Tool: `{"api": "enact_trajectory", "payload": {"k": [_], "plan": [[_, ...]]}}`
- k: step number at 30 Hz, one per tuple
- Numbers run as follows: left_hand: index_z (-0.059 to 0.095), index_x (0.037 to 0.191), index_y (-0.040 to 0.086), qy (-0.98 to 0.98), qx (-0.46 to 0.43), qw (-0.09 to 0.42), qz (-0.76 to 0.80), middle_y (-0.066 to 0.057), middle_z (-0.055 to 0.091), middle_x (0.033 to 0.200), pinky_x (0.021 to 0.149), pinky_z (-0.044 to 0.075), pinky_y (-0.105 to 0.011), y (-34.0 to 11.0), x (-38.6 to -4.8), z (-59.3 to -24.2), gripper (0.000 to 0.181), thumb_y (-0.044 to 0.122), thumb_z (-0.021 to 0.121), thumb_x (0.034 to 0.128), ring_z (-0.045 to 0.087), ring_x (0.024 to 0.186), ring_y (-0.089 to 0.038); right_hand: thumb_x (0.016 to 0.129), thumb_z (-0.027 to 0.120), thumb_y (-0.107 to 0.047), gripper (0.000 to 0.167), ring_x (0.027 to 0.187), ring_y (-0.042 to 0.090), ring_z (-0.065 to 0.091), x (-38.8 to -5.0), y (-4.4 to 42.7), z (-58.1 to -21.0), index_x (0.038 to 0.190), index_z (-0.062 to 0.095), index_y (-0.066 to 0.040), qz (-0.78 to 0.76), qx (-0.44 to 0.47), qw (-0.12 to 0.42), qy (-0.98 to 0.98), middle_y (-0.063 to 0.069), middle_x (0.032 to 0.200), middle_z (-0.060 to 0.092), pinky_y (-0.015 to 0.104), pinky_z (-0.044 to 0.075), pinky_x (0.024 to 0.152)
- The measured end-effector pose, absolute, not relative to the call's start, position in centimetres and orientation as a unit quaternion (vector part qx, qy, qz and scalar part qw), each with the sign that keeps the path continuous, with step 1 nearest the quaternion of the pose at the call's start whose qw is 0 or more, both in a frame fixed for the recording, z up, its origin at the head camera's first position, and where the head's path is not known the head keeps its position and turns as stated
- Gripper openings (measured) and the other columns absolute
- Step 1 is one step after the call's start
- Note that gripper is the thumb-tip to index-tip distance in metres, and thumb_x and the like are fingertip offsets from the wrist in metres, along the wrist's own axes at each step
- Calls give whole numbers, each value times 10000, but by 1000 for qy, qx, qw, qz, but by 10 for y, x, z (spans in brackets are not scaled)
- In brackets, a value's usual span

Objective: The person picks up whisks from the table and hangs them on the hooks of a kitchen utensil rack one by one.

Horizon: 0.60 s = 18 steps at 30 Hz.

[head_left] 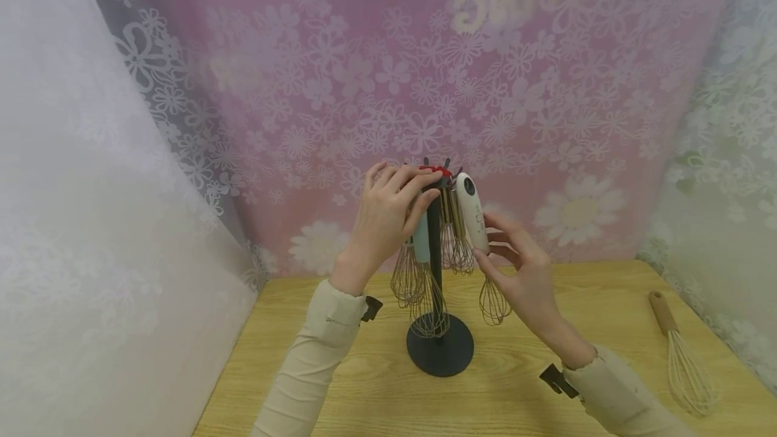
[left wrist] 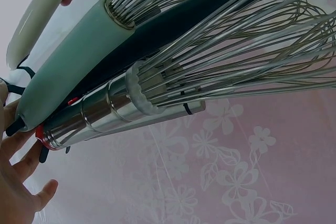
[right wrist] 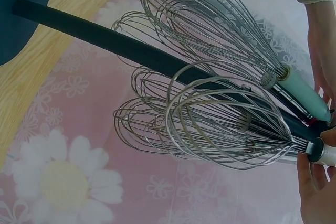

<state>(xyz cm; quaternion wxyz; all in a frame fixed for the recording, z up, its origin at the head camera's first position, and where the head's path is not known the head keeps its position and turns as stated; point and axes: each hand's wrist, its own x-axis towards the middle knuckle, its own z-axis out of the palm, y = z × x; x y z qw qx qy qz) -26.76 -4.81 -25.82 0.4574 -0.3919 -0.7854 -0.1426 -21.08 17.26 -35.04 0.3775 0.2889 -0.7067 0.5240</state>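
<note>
My right hand [head_left: 525, 282] pinches the lower part of a white-handled whisk [head_left: 471, 211] between thumb and fingers; its wires point down. The handle's top end is beside the hooks of a black whisk stand [head_left: 436, 241]. My left hand [head_left: 388, 204] holds the stand's red-and-black top, fingers over it and thumb below. A teal-handled whisk [left wrist: 73, 61] hangs close under the left hand. Metal-handled whisks [left wrist: 100, 108] hang around the pole, their wires overlapping in the right wrist view. Whether the white whisk's loop sits on a hook is hard to tell.
The stand's round black base [head_left: 440, 349] rests on a wood-grain table [head_left: 364, 383]. A whisk with a brown handle [head_left: 663, 312] lies at the table's right side. Pink floral cloth [head_left: 388, 86] hangs behind, with pale cloth at both sides.
</note>
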Motion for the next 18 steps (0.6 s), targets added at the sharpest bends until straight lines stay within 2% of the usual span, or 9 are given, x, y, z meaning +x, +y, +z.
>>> {"api": "enact_trajectory", "payload": {"k": [18], "plan": [[717, 1251, 180, -785, -393, 455, -149, -3, 690, 1137, 1142, 346, -491, -48, -268, -259, 280, 314, 598, 1035, 620, 1045, -214, 760, 737, 247, 702, 1044, 30, 629, -210, 172, -346, 1406, 569, 29, 498, 311, 375, -718, 205, 1265, 628, 151, 544, 866]]}}
